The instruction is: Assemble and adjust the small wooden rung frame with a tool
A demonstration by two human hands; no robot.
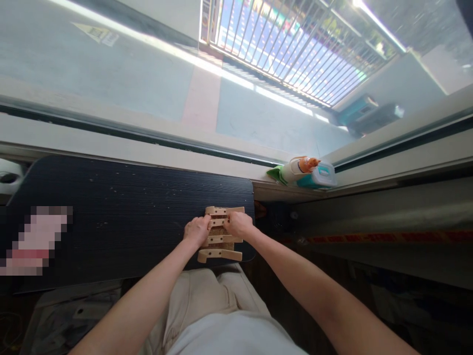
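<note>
A small pale wooden assembly (221, 239) of several curved slats across a central spine lies on the right part of a black table (111, 217). My left hand (196, 230) is closed on the left side of the slats. My right hand (240, 224) is closed on their right side, gripping one of the upper slats. Both hands press in from opposite sides, and their fingertips are hidden against the wood.
A window sill (369, 172) runs behind the table, carrying a glue bottle with an orange tip (297, 167) and a teal-and-white box (321, 176). A pixelated patch (35, 241) covers the table's left end. A white round object (9, 177) sits at far left.
</note>
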